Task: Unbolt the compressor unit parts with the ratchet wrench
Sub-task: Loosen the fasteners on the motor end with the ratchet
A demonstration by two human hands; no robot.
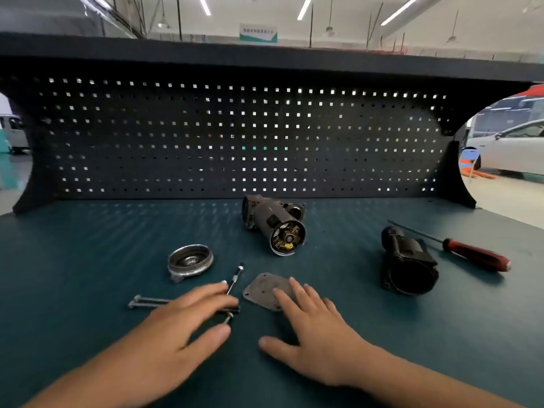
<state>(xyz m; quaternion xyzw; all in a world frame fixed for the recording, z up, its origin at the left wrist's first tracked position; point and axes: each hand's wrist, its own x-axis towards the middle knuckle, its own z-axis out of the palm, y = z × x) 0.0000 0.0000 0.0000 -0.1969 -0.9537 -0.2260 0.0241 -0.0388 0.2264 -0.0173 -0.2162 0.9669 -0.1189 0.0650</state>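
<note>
Left hand (pixel 182 322) is lying flat over the ratchet wrench (pixel 237 275) at the near side of the surface (pixel 88 245). Its fingers (pixel 212 293) are straight and close together, resting on the handle and not curling round it yet. The tool's head end is sticking out past the fingertips, pointing toward the motor.

Right hand (pixel 315 328) is pressing down on the flat cover plate (pixel 265 287), fingers spread, thumb out on the surface.

Two long through-bolts (pixel 147 301) are lying side by side, their shanks running under the left hand, already out. Compressor motor body (pixel 275 223) is lying on its side mid-surface, open end facing the camera, well apart from both hands. Round end cap (pixel 190 260) is sitting to its left; black housing (pixel 407 265) and red-handled screwdriver (pixel 477 256) are lying off to the right.

I'm reading this step as picking up the wrench for the next fastener. Suggesting:
- grip the handle low, for leverage
- move the right hand off the plate to brace the motor body, since it's round and looking likely to roll
- seat the socket square before pulling
- I can't tell from here which bolts are left on the body
</note>
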